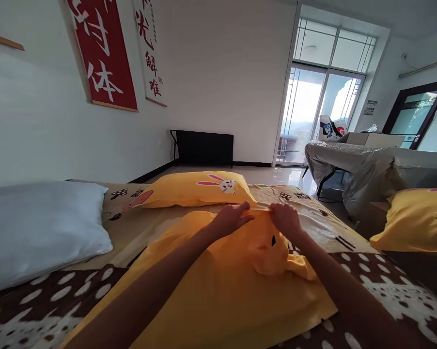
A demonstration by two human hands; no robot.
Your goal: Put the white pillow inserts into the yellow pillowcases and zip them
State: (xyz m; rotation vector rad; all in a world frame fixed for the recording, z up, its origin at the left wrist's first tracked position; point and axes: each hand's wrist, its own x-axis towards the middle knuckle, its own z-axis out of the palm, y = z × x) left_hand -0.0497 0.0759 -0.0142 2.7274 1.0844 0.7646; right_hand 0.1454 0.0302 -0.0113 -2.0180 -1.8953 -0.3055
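Observation:
A large yellow cloth [211,286] lies spread over the patterned bedding in front of me, bunched up in its upper part. My left hand [231,220] pinches its far edge, thumb and fingers closed on the fabric. Just to the right, my right hand [286,219] is closed on the same edge, with a short stretch of cloth taut between the two. Below my right hand the fabric bulges, showing a small dark mark. Beyond my hands rests a yellow pillow [178,189] with a rabbit face.
A white pillow [44,228] lies at the left on the bedding [396,291]. Another yellow pillow [418,220] is at the right edge. Farther back stand a plastic-covered table [367,152] with boxes and a black panel [206,148] against the wall.

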